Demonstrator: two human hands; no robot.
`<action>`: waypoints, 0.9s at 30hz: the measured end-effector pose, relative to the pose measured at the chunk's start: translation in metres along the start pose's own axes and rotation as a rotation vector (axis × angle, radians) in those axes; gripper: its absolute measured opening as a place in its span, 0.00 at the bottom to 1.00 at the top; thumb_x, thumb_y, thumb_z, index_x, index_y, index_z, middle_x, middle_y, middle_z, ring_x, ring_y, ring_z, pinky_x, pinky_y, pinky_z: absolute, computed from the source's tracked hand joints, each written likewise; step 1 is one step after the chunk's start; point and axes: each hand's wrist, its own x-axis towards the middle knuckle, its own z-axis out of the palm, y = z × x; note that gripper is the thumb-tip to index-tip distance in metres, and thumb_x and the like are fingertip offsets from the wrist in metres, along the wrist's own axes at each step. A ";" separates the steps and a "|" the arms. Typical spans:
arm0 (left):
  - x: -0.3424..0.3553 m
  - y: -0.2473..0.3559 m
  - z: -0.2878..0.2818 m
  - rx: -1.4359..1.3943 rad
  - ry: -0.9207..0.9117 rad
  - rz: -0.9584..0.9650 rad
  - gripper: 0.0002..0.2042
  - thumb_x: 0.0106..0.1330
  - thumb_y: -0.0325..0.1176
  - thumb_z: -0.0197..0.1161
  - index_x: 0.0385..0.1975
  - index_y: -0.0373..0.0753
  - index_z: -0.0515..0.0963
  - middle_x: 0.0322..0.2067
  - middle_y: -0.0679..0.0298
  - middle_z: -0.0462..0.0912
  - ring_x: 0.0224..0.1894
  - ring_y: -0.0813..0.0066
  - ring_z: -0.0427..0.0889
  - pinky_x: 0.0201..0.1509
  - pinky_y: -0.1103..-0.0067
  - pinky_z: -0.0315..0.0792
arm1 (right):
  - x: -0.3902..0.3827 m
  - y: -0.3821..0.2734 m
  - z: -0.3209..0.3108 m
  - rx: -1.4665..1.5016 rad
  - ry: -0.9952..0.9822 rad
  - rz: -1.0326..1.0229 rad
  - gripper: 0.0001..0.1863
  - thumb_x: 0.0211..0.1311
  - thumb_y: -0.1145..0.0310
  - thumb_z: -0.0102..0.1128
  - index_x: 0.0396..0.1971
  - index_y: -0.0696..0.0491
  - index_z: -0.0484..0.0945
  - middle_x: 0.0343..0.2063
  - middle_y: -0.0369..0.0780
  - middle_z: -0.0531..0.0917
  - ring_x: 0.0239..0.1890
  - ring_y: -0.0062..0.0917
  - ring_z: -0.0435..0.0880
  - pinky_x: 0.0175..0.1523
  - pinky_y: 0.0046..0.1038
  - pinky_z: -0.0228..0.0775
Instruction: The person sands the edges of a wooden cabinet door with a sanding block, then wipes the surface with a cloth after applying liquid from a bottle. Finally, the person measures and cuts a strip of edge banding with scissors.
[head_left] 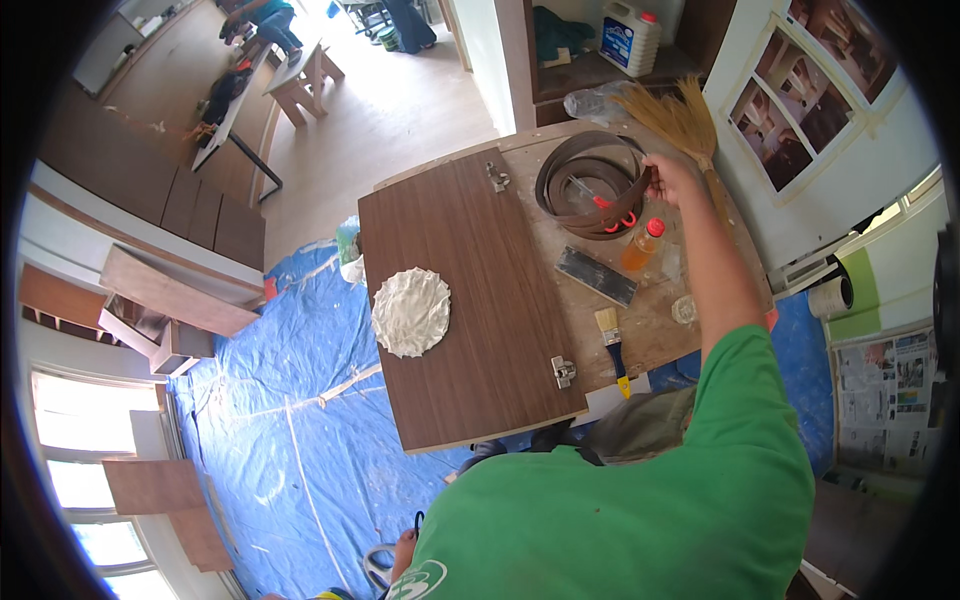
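Note:
My right hand [672, 181] reaches to the far right of the worktable and is closed on the rim of a coil of brown edge-banding strip [555, 192]. Red-handled scissors [620, 222] lie inside and over the coil's near edge. My left hand [403, 553] shows only in part at the lower edge, beside my green shirt; its fingers are mostly hidden. A brown wood-grain cabinet door [480, 330] lies flat on the table, with metal hinges [564, 372] along its right side. On the door rests a round, crumpled white cloth [411, 312].
Right of the door are a dark sanding block [596, 276], an orange-liquid bottle [637, 250] with red cap, and a paintbrush [612, 352]. A straw broom [680, 125] lies at the back. Blue tarp [290, 430] covers the floor; another person [270, 22] is far off.

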 end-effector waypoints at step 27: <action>-0.022 0.145 -0.047 -0.412 0.284 0.199 0.15 0.70 0.32 0.62 0.49 0.25 0.80 0.35 0.55 0.87 0.33 0.72 0.86 0.37 0.77 0.83 | -0.032 -0.034 0.043 0.631 -0.064 -0.176 0.07 0.71 0.68 0.59 0.40 0.54 0.71 0.25 0.40 0.74 0.22 0.26 0.71 0.28 0.31 0.71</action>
